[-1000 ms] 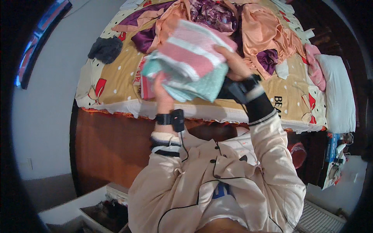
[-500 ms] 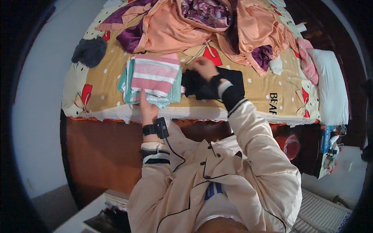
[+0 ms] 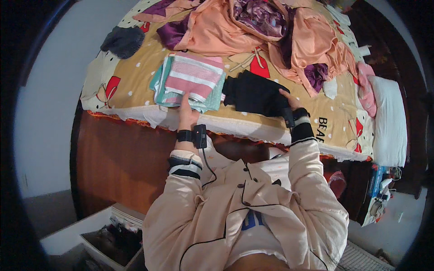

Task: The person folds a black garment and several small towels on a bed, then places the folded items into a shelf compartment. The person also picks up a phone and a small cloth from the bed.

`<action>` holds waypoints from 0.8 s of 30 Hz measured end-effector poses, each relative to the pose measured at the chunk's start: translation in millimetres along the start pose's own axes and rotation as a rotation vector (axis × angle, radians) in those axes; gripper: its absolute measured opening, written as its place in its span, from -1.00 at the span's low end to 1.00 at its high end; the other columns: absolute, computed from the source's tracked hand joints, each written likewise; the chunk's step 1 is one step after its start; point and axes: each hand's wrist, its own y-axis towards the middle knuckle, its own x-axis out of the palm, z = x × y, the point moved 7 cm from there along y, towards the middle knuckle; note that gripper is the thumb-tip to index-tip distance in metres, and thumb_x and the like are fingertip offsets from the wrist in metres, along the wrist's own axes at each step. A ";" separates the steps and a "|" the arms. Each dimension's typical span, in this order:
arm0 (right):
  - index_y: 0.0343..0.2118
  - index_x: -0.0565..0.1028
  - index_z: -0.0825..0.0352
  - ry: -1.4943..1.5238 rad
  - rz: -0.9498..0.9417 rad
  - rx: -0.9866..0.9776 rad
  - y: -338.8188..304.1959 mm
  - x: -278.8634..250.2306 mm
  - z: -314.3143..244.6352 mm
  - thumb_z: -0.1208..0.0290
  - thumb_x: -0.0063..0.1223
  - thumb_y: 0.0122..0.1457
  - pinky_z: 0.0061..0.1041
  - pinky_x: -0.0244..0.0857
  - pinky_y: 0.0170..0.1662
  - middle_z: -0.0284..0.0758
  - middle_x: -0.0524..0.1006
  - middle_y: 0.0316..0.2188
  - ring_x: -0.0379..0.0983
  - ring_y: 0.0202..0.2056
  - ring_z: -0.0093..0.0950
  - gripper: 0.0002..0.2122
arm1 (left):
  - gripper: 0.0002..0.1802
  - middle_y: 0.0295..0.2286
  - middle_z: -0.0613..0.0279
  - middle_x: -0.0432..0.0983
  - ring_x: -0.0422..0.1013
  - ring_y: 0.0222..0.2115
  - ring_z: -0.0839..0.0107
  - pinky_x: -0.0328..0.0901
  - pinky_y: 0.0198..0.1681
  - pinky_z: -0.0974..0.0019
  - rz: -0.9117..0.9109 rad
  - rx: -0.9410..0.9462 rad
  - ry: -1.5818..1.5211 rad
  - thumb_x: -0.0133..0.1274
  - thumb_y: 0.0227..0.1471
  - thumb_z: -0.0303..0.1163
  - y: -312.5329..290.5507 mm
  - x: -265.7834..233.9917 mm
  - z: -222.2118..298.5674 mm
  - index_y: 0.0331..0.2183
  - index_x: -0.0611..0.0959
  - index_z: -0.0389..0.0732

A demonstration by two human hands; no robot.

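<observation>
On the near edge of the bed lies a stack of folded towels, a pink-and-white striped towel (image 3: 194, 74) on top and a pale green towel (image 3: 218, 97) beneath. My left hand (image 3: 188, 114) grips the stack's near edge, thumb on top and the other fingers hidden below. Just to the right is a folded black garment (image 3: 257, 94), its kind hard to make out. Its right end is in my right hand (image 3: 293, 101), with the thumb along the edge and most fingers out of sight.
Peach and purple satin bedding (image 3: 212, 29) is bunched at the far side. A dark grey fuzzy item (image 3: 122, 42) lies far left, and a white pillow (image 3: 389, 119) at the right edge. Behind me at lower left, an open drawer (image 3: 86, 235) holds dark clothes.
My right hand has moved right and nearer, from above the black garment to its right end. The garment now lies flatter and angled. The view has shifted; my left hand stays at the towels.
</observation>
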 end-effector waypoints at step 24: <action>-0.11 0.37 0.35 -0.136 -0.433 -0.086 48.1 280.9 -14.8 0.39 0.12 0.03 -0.43 0.31 -0.06 -0.32 0.47 -0.18 0.42 -0.19 -0.43 -0.65 | 0.05 0.14 0.06 -0.07 -0.06 0.12 0.02 -0.15 0.11 -0.19 -0.083 -0.075 -0.240 -0.13 -0.20 0.38 -50.8 28.9 23.2 0.15 0.02 -0.09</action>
